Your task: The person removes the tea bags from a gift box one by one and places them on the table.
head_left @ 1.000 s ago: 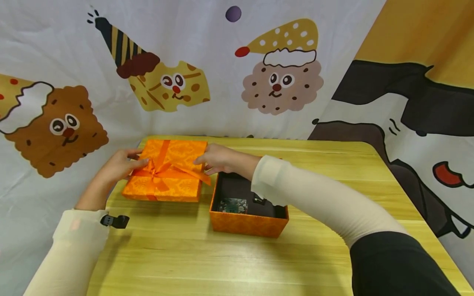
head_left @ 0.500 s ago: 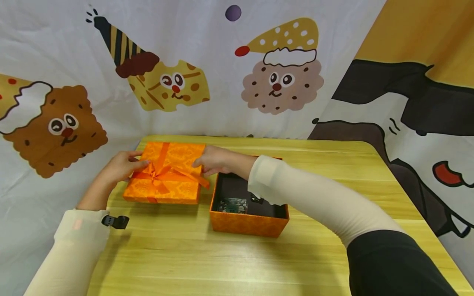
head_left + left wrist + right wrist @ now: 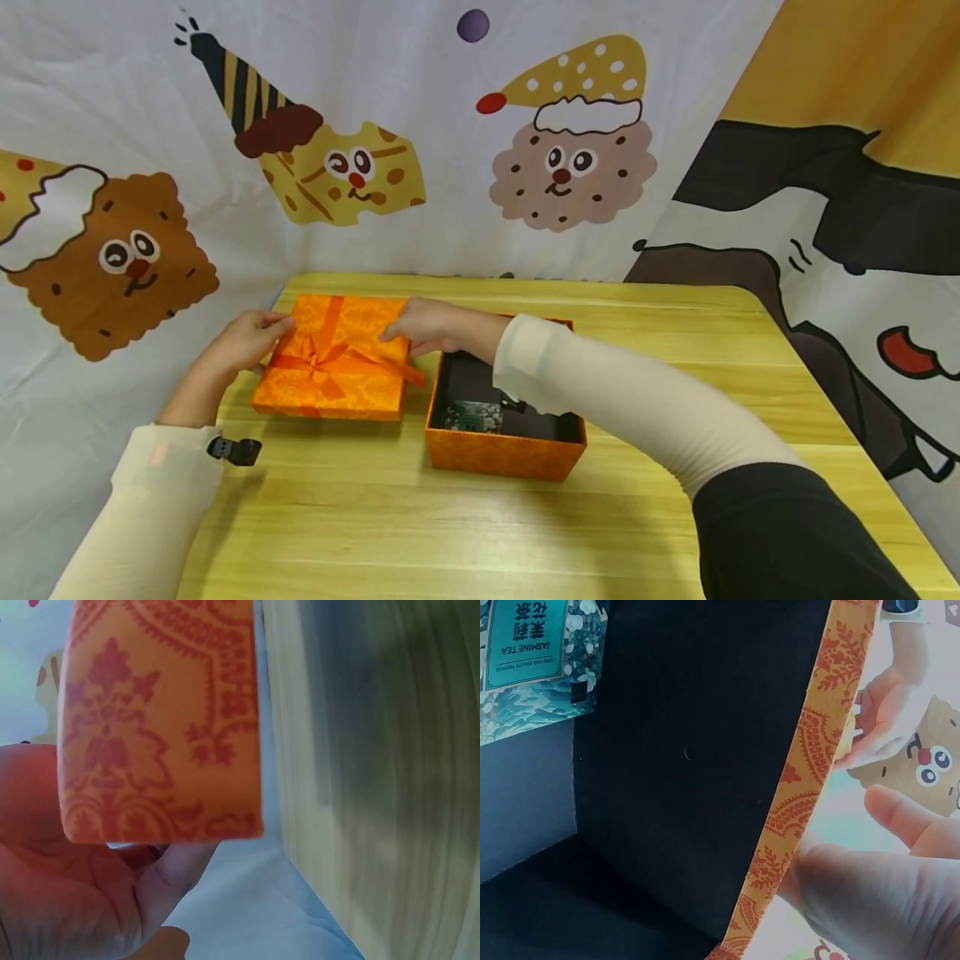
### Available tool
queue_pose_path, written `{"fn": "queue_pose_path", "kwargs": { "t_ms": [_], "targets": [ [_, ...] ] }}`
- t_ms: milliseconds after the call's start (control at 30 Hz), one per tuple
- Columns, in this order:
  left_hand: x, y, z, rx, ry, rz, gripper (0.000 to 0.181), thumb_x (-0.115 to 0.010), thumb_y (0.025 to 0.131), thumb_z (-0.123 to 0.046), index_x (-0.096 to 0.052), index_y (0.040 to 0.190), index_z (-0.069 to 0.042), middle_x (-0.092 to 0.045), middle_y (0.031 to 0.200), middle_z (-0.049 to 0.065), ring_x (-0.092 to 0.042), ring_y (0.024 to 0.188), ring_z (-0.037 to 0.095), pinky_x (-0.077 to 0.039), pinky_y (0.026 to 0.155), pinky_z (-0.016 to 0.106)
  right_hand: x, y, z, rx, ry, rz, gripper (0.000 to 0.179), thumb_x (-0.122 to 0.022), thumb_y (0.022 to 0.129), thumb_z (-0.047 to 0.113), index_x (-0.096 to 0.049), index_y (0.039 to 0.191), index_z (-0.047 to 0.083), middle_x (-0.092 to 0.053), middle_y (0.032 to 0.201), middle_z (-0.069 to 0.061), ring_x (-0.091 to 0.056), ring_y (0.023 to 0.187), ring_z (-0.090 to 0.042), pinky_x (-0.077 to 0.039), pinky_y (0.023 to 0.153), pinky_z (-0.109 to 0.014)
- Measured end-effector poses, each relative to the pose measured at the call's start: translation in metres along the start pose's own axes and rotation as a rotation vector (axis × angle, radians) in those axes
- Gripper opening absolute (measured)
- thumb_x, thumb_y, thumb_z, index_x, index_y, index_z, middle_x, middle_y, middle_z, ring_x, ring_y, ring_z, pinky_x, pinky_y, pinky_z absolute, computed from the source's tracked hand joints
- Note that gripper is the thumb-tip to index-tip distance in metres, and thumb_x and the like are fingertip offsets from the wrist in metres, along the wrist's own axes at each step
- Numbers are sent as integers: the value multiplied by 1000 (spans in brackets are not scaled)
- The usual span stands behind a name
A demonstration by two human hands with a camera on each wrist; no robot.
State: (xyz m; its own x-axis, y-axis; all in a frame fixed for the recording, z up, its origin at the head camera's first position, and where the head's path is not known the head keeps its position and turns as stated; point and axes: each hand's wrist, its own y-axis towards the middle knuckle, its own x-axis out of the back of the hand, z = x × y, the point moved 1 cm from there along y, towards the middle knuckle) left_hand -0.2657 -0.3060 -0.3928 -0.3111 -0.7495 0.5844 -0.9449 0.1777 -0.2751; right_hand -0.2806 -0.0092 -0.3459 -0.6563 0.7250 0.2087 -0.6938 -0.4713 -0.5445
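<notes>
An orange patterned gift box lid [image 3: 360,392] with a ribbon bow [image 3: 313,364] is held between both hands, left of its box. My left hand [image 3: 251,342] grips its left edge, thumb on top. The right hand [image 3: 442,327] holds the opposite edge; its lower fingers are partly hidden. In the left wrist view the lid's side wall [image 3: 161,727] shows above the table, a shadow beside it. The uncovered box [image 3: 502,454] stands under my right forearm. Inside its dark interior [image 3: 697,750] lies a green jasmine tea packet [image 3: 525,656].
Both things are on a yellow wood-grain table [image 3: 375,517], whose far edge meets a white cloth backdrop [image 3: 450,233] printed with cartoon biscuits. A small black camera [image 3: 235,451] is strapped to the left wrist. My right sleeve [image 3: 600,383] covers part of the box.
Both hands have brought the lid slightly lower and nearer to me. The right arm has shifted a little left along with it. The box has stayed where it was.
</notes>
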Motion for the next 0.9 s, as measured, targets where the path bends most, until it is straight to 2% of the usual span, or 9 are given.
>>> {"fn": "queue_pose_path", "kwargs": {
  "t_ms": [133,233,300,367,467,600,700,800,900],
  "targets": [
    [-2,1,3,-3,9,5,48,-36,112,-36,-55,109,8,-44,77,4,-50,71,20,-61,64,42,-2,1,0,4,5,19,76,-64,102,18,-21,163,2,-24,168,-13,-34,151,-30,-43,115,-46],
    [-3,3,6,5,30,5,50,-35,112,-37,-57,109,8,-48,84,9,-56,89,30,-62,66,43,-4,1,1,4,2,34,77,-64,102,18,-19,163,3,-22,169,-12,-32,152,-29,-43,115,-46],
    [-4,4,6,21,44,13,52,-35,112,-37,-58,113,10,-53,93,17,-57,99,37,-63,67,44,-6,2,1,-5,3,50,79,-64,102,20,-18,164,5,-20,170,-10,-31,153,-29,-44,114,-47],
    [-5,5,7,38,54,27,57,-34,112,-38,-57,127,12,-56,111,28,-56,110,46,-63,69,45,-7,2,1,-17,4,74,80,-64,102,21,-16,165,8,-18,171,-7,-29,153,-29,-44,114,-49],
    [-6,6,8,63,59,57,64,-32,112,-39,-43,146,15,-44,140,38,-48,125,54,-63,72,47,-10,3,1,-31,-7,101,82,-65,102,24,-15,166,12,-18,172,-5,-31,152,-31,-44,113,-53],
    [-8,7,9,80,63,80,68,-30,112,-41,-34,151,16,-34,150,39,-42,131,57,-63,74,47,-12,4,0,-43,-33,103,82,-65,101,26,-17,166,14,-21,170,-7,-35,149,-37,-43,112,-56],
    [-9,8,11,77,71,78,67,-31,112,-40,-36,150,16,-38,145,38,-45,126,54,-63,73,46,-15,7,-1,-56,-39,108,84,-68,100,27,-18,166,14,-22,170,-7,-34,150,-37,-41,114,-56],
    [-10,8,12,80,67,85,64,-32,112,-40,-45,142,15,-55,113,30,-53,116,48,-63,71,45,-16,9,-3,-73,-62,128,87,-69,99,29,-17,166,13,-19,171,-5,-29,153,-33,-37,118,-54],
    [-11,8,13,83,58,109,62,-33,112,-42,-50,132,15,-52,84,11,-56,111,45,-63,70,44,-16,9,-3,-85,-101,141,88,-69,99,31,-15,166,12,-16,172,-5,-25,155,-30,-34,120,-53]
  ]
}}
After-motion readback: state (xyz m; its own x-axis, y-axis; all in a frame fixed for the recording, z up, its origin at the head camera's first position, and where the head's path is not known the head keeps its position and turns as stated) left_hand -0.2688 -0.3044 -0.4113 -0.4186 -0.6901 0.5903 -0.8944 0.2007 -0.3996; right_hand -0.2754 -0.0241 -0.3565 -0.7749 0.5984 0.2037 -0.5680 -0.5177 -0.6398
